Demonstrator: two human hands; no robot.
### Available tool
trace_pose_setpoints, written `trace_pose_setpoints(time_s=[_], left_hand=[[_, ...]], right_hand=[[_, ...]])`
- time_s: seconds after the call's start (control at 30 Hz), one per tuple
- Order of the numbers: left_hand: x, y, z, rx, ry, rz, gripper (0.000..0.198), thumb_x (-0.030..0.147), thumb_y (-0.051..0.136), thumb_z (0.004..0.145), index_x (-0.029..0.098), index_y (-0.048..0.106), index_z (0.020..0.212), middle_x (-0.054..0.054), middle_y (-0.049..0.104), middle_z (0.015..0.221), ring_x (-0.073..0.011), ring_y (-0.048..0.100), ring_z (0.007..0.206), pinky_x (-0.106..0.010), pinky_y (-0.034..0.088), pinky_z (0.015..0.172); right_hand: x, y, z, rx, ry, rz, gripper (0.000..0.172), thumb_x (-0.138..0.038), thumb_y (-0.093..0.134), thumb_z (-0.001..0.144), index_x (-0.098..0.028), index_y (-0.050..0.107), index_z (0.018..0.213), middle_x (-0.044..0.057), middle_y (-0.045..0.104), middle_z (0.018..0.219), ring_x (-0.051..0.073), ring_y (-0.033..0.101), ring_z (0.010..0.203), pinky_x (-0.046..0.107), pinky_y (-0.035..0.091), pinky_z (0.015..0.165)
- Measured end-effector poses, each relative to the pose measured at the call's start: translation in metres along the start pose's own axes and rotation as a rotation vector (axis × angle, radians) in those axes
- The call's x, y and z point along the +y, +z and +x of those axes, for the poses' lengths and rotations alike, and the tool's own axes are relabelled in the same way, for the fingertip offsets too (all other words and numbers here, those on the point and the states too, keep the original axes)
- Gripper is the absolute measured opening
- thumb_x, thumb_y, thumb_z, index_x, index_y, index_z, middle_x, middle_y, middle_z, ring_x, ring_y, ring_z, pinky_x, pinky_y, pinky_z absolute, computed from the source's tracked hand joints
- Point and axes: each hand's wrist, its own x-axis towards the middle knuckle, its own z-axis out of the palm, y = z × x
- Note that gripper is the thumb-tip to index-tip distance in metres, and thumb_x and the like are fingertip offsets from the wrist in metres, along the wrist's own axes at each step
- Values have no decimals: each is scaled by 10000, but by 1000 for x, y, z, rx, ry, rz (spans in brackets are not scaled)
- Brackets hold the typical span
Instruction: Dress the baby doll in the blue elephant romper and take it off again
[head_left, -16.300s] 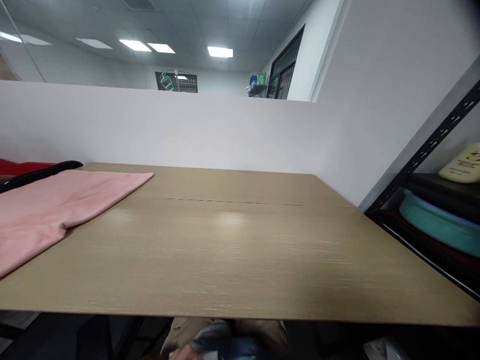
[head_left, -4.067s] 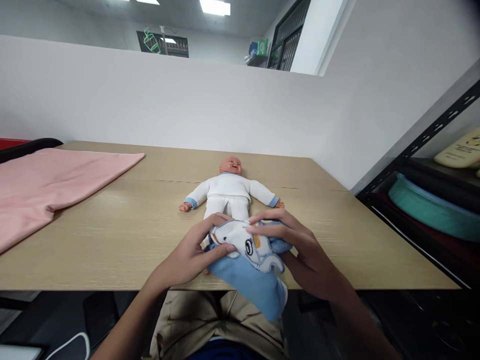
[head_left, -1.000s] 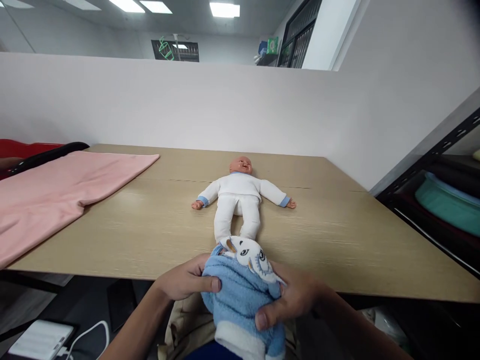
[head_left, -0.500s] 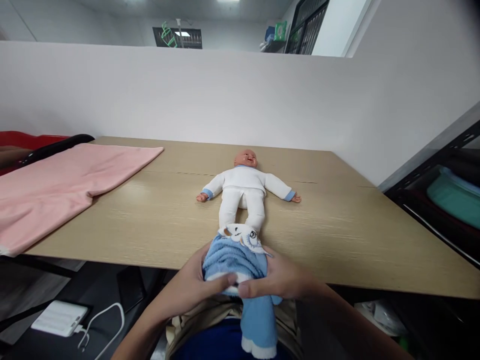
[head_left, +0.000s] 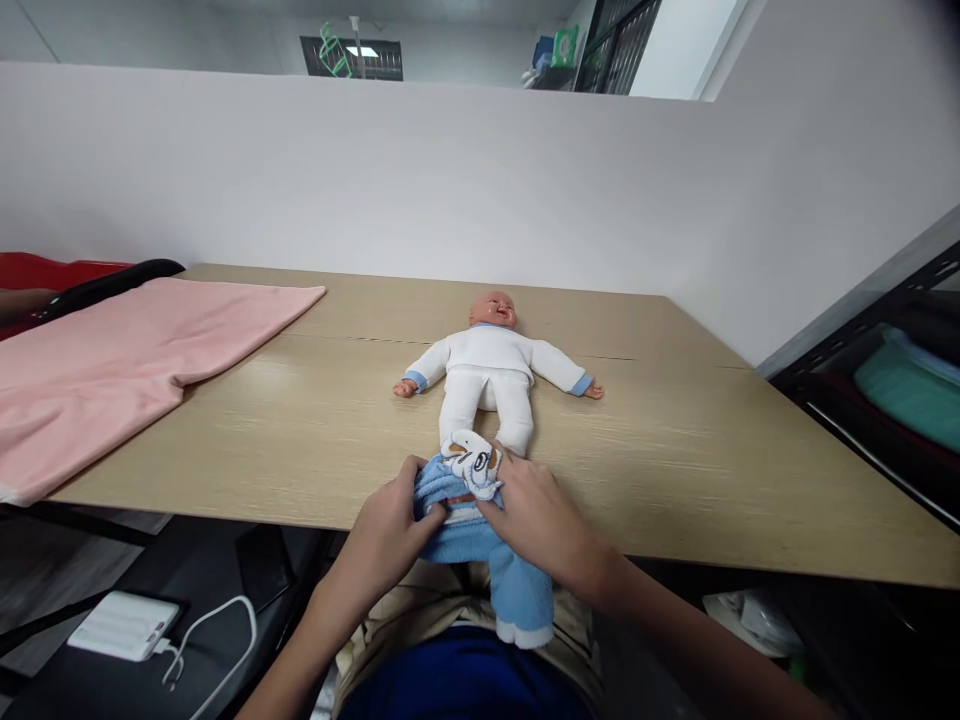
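A baby doll (head_left: pixel 489 350) in a white outfit with blue cuffs lies face up on the table, arms spread and legs toward me. Bunched around its lower legs is a light blue fluffy garment (head_left: pixel 461 540) with a white animal-face patch; one blue leg of it hangs over the table's front edge. My left hand (head_left: pixel 394 520) grips the garment's left side, thumb on top. On the right side, my right hand (head_left: pixel 536 510) pinches the cloth beside the patch. The doll's feet are hidden by cloth and hands.
A pink cloth (head_left: pixel 157 350) covers the left part of the wooden table (head_left: pixel 660 430). Below left, a white power bank (head_left: pixel 124 626) with a cable lies on a black surface. A black rack (head_left: pixel 862 370) with folded cloth stands at right.
Both hands have moved slightly up toward the doll with the garment. My right hand has shifted onto the animal patch, which is now more folded, and the hanging leg sits higher.
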Motion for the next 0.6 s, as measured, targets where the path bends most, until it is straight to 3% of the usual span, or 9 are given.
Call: trace_pose_setpoints(time_s=[0.07,0.17,0.3,0.43,0.6], left_hand=[[-8,7,3,52,29,106,190,322,534,950,218,558,1108,-120,709,1056,-372,635,1045,-469,458,898],[-20,17,8,85,141,72,276,282,545,941,196,611,1194,-154,706,1198,-388,584,1180,-524,460,1021],[-29,23,15,69,200,-248,367,277,584,951,193,571,1307,-140,701,1279,-333,625,1234,-488,481,1085],[-34,22,23,28,229,-521,307,314,560,1036,214,522,1324,-117,701,1311,-269,663,1244,-428,491,1111],[-34,11,35,128,302,-393,350,240,583,1005,205,590,1353,-147,656,1445,-297,591,1382,-463,420,1207]], right_hand=[[1,3,1,-18,-5,-5,494,-181,680,972,-139,629,1462,203,707,1446,373,693,1313,496,539,1117],[6,7,4,-35,-37,42,455,-132,648,958,-143,655,1413,193,708,1440,377,675,1339,513,530,1134],[17,15,9,63,-155,261,454,-101,676,924,-186,668,1369,135,734,1415,326,684,1320,459,523,1139],[32,20,16,134,-188,570,303,-195,758,917,-239,715,1214,66,797,1236,261,752,1122,381,573,1017],[50,10,24,146,-279,517,200,-197,712,908,-209,699,1107,73,773,1117,254,726,1009,359,566,889]])
